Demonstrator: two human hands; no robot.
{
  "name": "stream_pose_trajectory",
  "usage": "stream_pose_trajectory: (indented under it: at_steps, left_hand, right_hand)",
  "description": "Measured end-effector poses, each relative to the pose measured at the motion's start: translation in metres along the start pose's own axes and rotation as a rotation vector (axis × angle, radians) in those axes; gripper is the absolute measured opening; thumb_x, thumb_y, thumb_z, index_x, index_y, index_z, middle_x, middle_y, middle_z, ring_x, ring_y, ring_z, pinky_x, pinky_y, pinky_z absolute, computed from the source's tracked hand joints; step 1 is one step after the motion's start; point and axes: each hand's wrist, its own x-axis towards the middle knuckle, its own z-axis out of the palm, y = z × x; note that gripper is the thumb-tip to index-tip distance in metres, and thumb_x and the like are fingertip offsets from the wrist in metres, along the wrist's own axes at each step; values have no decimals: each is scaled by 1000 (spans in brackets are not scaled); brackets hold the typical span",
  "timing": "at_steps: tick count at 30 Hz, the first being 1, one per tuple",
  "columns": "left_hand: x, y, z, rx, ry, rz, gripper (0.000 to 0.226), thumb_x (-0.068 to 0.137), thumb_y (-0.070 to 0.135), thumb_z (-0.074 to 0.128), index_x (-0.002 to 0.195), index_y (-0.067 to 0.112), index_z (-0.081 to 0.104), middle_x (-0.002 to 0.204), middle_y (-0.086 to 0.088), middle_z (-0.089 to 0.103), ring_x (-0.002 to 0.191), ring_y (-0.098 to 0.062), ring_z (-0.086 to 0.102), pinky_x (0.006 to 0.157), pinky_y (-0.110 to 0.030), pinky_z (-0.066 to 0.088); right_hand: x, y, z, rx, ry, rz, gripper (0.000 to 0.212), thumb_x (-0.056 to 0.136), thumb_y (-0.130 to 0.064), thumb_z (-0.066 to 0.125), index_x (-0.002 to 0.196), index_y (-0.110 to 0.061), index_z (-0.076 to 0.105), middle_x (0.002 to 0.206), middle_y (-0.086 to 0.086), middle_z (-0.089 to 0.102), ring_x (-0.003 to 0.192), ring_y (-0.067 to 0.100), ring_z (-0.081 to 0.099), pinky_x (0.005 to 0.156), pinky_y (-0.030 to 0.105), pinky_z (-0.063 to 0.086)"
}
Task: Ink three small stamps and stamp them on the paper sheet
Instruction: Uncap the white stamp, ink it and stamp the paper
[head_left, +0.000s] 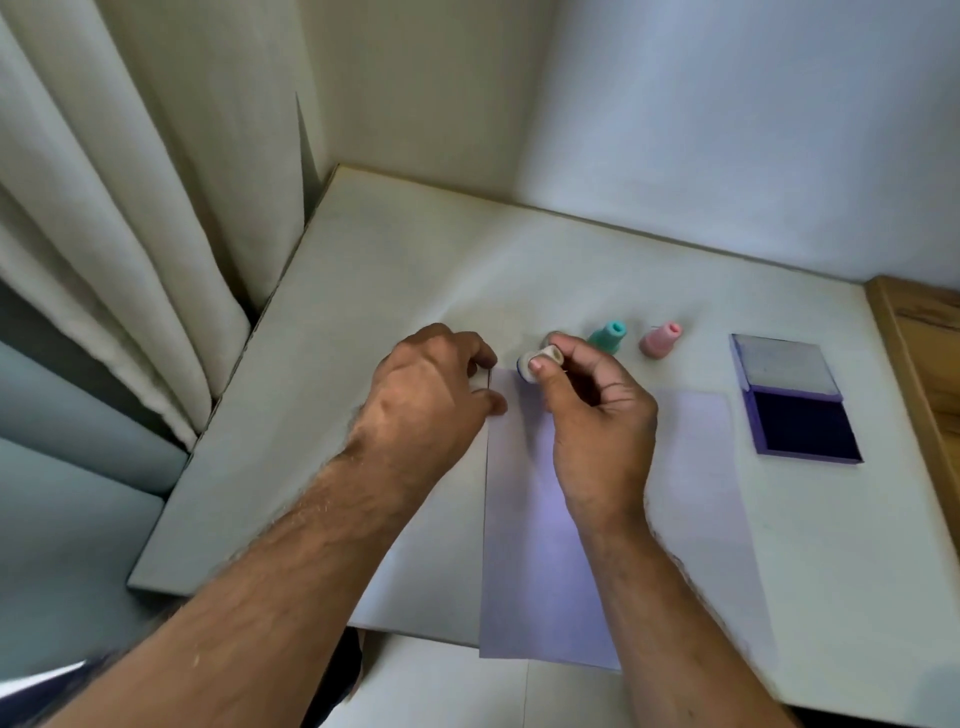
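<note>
A pale lilac paper sheet (696, 499) lies on the white table, its near edge hanging past the front. My right hand (592, 410) holds a small whitish stamp (535, 364) between thumb and fingers, just above the sheet's far left corner. My left hand (431, 395) rests at the sheet's left edge, fingertips pinching or pressing the corner. A teal stamp (608, 336) and a pink stamp (660, 340) stand upright beyond the sheet. An open purple ink pad (802, 428) lies to the right, lid folded back.
A white wall runs behind the table (395, 270). Cream curtains (119, 249) hang at the left beside the table's edge. A wooden ledge (919, 353) borders the right side, next to the ink pad.
</note>
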Motion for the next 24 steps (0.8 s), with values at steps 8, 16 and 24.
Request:
stream_pose_trajectory:
  at_steps: [8,16,24]
  left_hand:
    - [5,3,-7,-101,-94,-88,44,69,23,84,109,31,69,88,12,59,87,-10,59,80,-22,50]
    - [6,2,-8,-133,-90,-80,42,67,27,85,106,30,69,87,13,58,85,-9,57,76,-20,48]
    - [4,3,-5,-138,-54,-55,34,69,28,82,101,27,69,86,10,57,82,-10,55,70,-18,42]
  right_hand:
    - [-6,1,7,-165,-41,-160,27,81,-17,77,107,-22,75,91,-15,73,85,1,68,78,9,50]
    - [-5,6,9,-308,-44,-235,29,80,-20,78,109,-22,75,91,-6,74,82,6,69,79,18,55]
    - [3,-7,13,-462,-94,-205,14,80,-19,76,92,-26,78,79,-10,77,72,-2,69,71,6,50]
